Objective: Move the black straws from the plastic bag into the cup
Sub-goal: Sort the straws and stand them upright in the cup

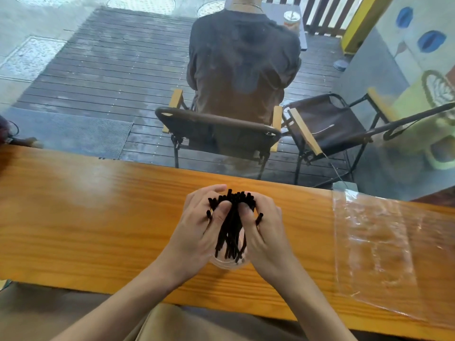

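Note:
A bundle of several black straws (231, 225) stands upright in a clear plastic cup (227, 264) near the middle of the wooden counter. My left hand (197, 232) wraps the bundle from the left, and my right hand (264, 232) wraps it from the right. Both thumbs press on the straws, and the upper ends fan out above my fingers. Most of the cup is hidden behind my hands. The clear plastic bag (376, 252) lies flat on the counter to the right, and I see no straws in it.
The orange wooden counter (98, 217) runs left to right, with a glass window along its far edge. Beyond the glass, a person sits in a folding chair (216, 129) on a dark deck, and a second chair (327, 129) stands beside it.

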